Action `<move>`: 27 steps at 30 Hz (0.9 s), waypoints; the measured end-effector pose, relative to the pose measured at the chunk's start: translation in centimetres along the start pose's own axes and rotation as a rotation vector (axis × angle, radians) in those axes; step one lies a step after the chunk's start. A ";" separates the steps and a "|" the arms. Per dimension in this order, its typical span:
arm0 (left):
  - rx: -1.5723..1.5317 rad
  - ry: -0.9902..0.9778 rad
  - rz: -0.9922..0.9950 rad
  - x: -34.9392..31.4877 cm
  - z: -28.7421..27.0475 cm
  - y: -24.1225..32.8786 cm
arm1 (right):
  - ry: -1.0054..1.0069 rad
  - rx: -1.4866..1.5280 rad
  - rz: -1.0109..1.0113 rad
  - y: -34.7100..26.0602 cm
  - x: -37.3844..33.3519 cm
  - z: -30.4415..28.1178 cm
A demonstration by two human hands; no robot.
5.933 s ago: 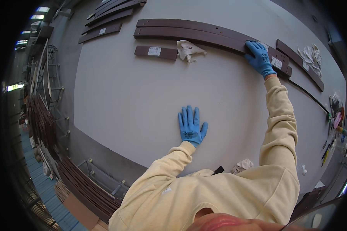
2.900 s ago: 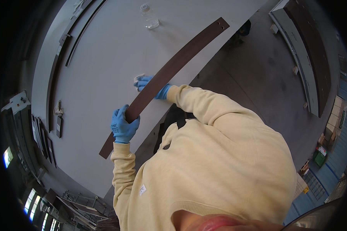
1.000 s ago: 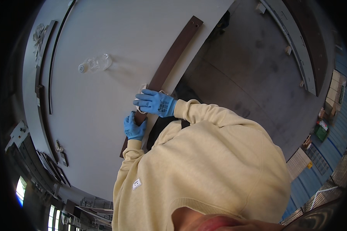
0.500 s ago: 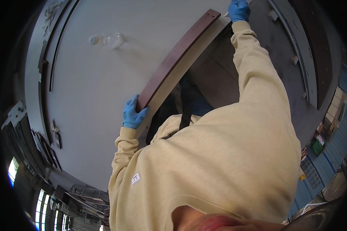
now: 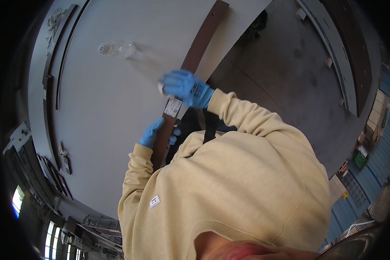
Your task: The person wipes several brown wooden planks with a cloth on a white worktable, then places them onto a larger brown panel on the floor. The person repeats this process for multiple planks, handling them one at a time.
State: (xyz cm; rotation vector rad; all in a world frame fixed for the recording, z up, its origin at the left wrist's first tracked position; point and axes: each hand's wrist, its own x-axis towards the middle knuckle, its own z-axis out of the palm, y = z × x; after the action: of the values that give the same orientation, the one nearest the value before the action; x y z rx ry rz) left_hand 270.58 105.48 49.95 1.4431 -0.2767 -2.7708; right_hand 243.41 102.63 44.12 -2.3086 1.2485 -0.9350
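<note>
A long, narrow reddish-brown bar [image 5: 200, 45] runs slantwise from the far side of the grey-white table toward my body. Near its middle a white printed label [image 5: 173, 107] shows on its upper face. My left hand [image 5: 154, 133], in a blue glove, is closed around the near part of the bar, thumb and fingers on opposite sides. Just beyond the label, my blue-gloved right hand [image 5: 185, 88] lies across the bar, a little blurred. Its fingers press a white wad [image 5: 161, 89], probably cloth, which is mostly hidden under the glove.
A clear plastic bottle [image 5: 117, 48] lies on the table [image 5: 104, 112] to the left of the bar. Dark strips [image 5: 50, 112] and a crumpled pale cloth [image 5: 55, 21] are along the left edge. Another long brown panel [image 5: 349, 47] stands to the right, across the grey floor [image 5: 281, 78].
My right hand has come from the bar's far end to its middle, near my left hand. The bar has turned and shifted toward me, and its label now shows.
</note>
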 end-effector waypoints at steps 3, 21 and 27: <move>0.045 -0.038 0.041 0.7 -0.8 -0.7 | 0.266 -0.144 0.006 12.6 1.7 -4.1; 0.098 -0.003 0.019 1.8 -2.5 -0.4 | 0.158 -0.058 0.030 9.9 -1.5 -3.9; 0.155 -0.022 0.048 1.7 -3.0 1.2 | 0.223 -0.286 0.271 15.4 0.8 -8.3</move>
State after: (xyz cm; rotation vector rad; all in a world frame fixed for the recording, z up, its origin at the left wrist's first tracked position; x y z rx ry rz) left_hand 271.96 103.72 47.01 1.4159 -0.5300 -2.7832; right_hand 228.68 93.49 41.49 -2.2025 1.8421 -0.9907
